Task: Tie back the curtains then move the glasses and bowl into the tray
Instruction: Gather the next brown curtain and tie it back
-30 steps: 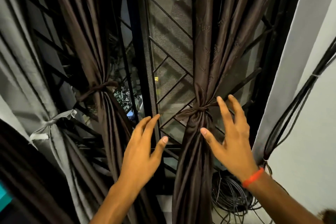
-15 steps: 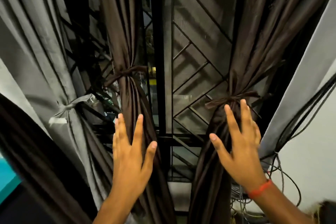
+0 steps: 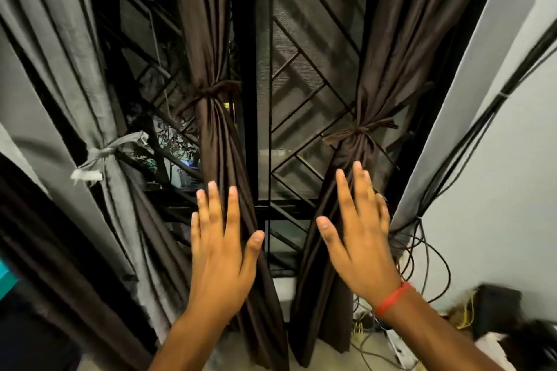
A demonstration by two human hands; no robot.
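Two bare hands are hanging in front of a tall window, both with fingers straight and spread, gripping nothing. The left hand (image 3: 221,253) is showing its back to the camera, its fingertips overlapping the lower folds of the left brown curtain (image 3: 211,39); whether they are touching the cloth cannot be told. The right hand (image 3: 360,238), a red band (image 3: 391,298) circling its wrist, is lying the same way in front of the right brown curtain (image 3: 388,48), its outer fingers slightly blurred.

Both brown curtains are hanging as glossy, satin-like cloth in long narrow pleats, each one cinched into a waist by a sash of the same fabric: the left sash (image 3: 215,90) is sitting higher, the right sash (image 3: 358,131) lower and knotted into a flat bow with pointed ends. Further left a matte grey curtain (image 3: 60,54) is falling in broader folds, gathered by a pale grey tie (image 3: 102,156) with frayed-looking tails.

Behind the cloth, a black metal grille (image 3: 301,93) of thin diagonal and straight bars is backing a fine mesh screen. Along the white wall (image 3: 497,175) at the right, black cables (image 3: 470,141) are running diagonally and looping into a tangle near the floor.
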